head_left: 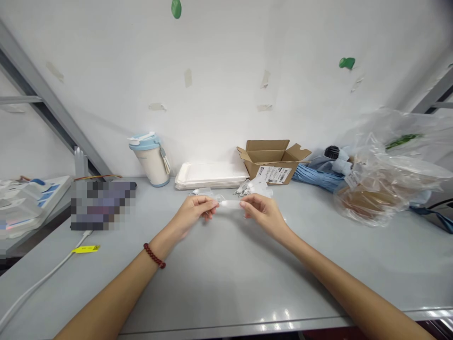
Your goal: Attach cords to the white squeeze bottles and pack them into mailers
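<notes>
Between my two hands is stretched a small clear plastic bag (pixel 231 204) with something small and white at its left end; what that is I cannot make out. My left hand (pixel 193 212) pinches the bag's left end between thumb and forefinger. The right end is pinched the same way by my right hand (pixel 264 213). Just behind my hands, several small clear bags (pixel 253 187) with white and metallic pieces lie on the grey table (pixel 219 278), partly hidden by my fingers.
At the back stand a cream and blue tumbler (pixel 150 160), a stack of white flat packets (pixel 212 175) and an open cardboard box (pixel 271 165). To the right lie a blue folded umbrella (pixel 318 177) and a clear plastic bag (pixel 375 193). A blurred-out device (pixel 102 205) with a white cable (pixel 46 278) is left.
</notes>
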Motion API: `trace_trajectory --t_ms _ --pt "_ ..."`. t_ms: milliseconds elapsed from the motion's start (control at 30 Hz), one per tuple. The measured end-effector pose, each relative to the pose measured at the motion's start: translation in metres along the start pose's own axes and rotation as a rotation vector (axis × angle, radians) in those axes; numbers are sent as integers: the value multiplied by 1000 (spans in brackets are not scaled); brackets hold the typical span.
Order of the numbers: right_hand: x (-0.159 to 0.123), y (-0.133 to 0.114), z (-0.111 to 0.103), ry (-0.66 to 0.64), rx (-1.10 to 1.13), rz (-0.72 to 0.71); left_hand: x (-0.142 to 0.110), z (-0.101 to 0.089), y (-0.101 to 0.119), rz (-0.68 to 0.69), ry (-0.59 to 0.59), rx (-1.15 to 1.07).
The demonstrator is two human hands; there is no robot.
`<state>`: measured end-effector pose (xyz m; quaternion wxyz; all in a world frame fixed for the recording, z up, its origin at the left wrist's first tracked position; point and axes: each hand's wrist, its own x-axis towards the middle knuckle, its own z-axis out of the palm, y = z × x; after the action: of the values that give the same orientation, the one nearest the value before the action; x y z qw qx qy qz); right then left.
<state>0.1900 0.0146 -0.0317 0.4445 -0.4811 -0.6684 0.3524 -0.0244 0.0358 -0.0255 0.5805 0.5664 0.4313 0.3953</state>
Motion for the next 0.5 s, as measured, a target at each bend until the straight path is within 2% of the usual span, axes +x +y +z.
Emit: trace_trajectory --t_ms 133,267,367,500 --pt "9 6 -11 163 -193 -168 5 -16 4 17 244 -22" --pt "16 15 -19 199 -452 -405 12 -33 1 15 460 2" --pt "18 18 -22 141 -550 -446 16 -40 -5 -24 504 36" --pt "15 11 -23 -15 -683 -333 20 -41 -12 -78 489 68"
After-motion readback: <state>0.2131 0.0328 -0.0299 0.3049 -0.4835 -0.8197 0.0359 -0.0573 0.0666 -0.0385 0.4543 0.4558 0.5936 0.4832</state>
